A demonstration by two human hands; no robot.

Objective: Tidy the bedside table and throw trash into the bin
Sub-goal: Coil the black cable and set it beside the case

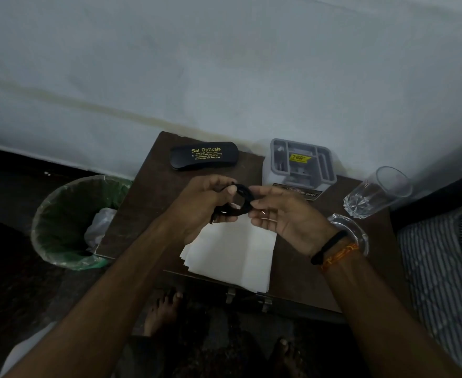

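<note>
Both hands raised over the middle of the worktop (153,170), sharing a coiled black cable (240,200). Left hand (202,205) curled round the coil, thumb pressed on its top. Right hand (281,214) pinching the coil's right side with its fingers (259,196). Sheets of white paper (232,249) lying at the near edge under the hands. Black spectacle case (204,156) near the far edge, grey organiser (302,165) at the far right corner, clear glass (379,193) tipped on its side by the right edge. Green-lined bin (71,222) on the floor just beside the left edge, crumpled white trash inside.
</note>
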